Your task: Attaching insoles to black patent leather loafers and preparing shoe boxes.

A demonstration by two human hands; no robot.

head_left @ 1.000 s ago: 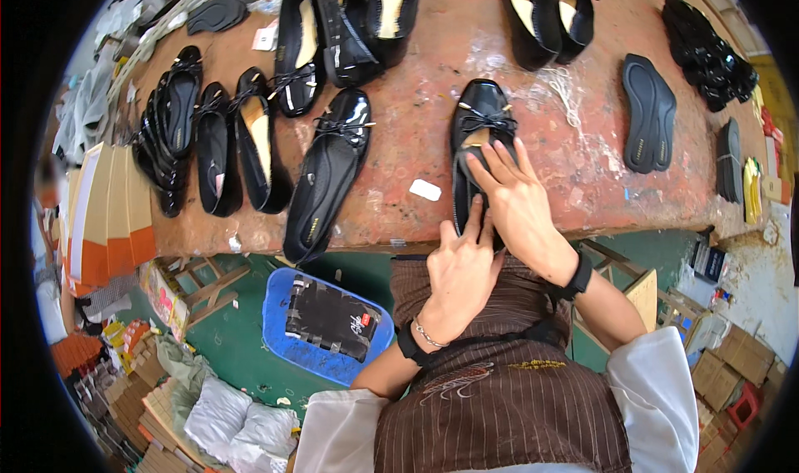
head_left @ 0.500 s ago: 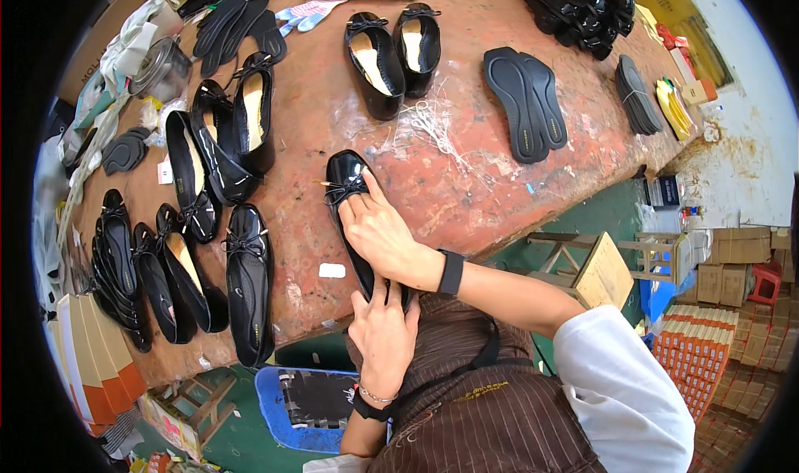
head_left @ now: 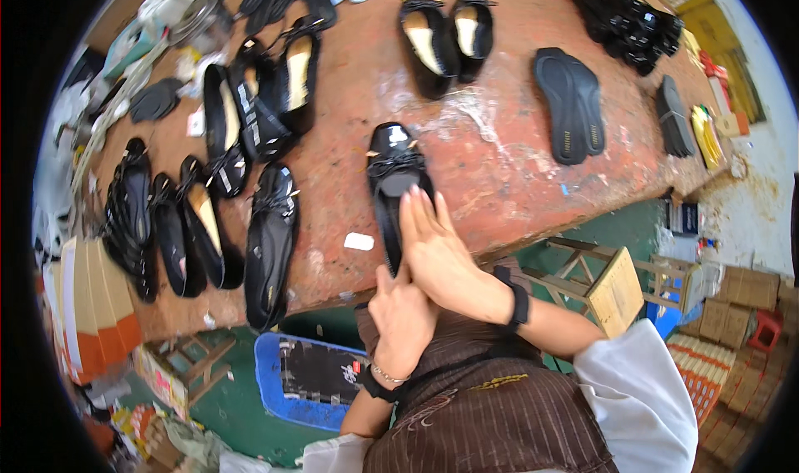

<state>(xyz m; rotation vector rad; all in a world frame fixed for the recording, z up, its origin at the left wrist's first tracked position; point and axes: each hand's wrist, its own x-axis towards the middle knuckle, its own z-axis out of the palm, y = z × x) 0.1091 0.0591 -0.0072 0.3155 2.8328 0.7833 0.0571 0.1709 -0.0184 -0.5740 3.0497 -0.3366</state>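
A black patent flat shoe [head_left: 398, 144] with a bow lies on the table in front of me, toe pointing away, a dark insole [head_left: 404, 182] inside it. My right hand [head_left: 449, 265] reaches into the shoe, its fingers stretched out together and resting on the insole. At the heel end, my left hand [head_left: 401, 319] grips the back of the shoe; part of its fingers is hidden by the right hand. A small white label [head_left: 359, 241] lies left of the shoe.
Several black shoes [head_left: 273, 240] stand at the left, and a pair [head_left: 429, 49] with pale insides at the back. Dark insoles [head_left: 568, 107] lie to the right, near a heap of glossy black pieces [head_left: 624, 24]. A blue tub [head_left: 270, 381] and wooden stool [head_left: 612, 298] stand below the table edge.
My right hand has drawn back from the toe toward the middle of the shoe, baring the bow and the front of the insole. The view has shifted, while the left hand stays at the heel.
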